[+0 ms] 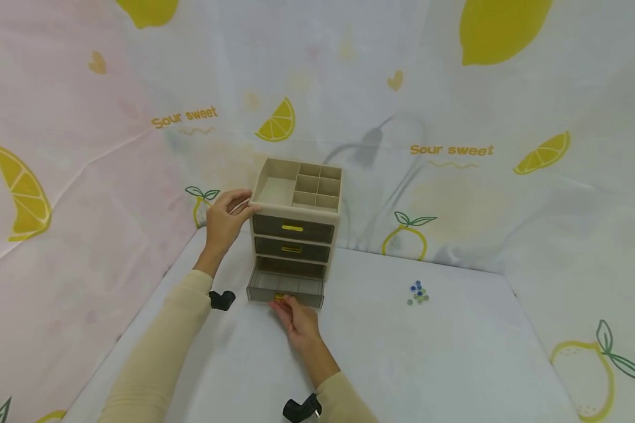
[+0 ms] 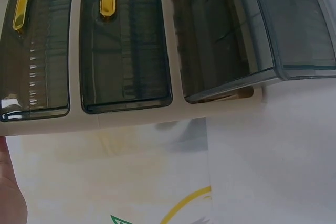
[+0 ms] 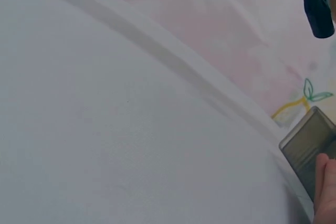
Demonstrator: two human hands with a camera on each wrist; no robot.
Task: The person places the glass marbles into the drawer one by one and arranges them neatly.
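Note:
A beige desktop organizer (image 1: 296, 212) stands against the back wall, with an open compartment tray on top and three smoky translucent drawers below. Its upper two drawers (image 2: 123, 51) are closed. The bottom drawer (image 1: 288, 284) is pulled out and its visible inside holds nothing. At the organizer's upper left front corner, my left hand (image 1: 226, 220) grips the edge between thumb and fingers. My right hand (image 1: 298, 326) pinches the yellow handle (image 1: 280, 297) of the bottom drawer. In the right wrist view, that hand (image 3: 326, 192) shows at the drawer's front.
Several blue and green glass marbles (image 1: 420, 293) lie in a small cluster on the white table (image 1: 402, 358), right of the organizer. Lemon-printed cloth (image 1: 349, 76) encloses the table at the back and sides. Black wrist cameras (image 1: 223, 300) are worn at both sleeves.

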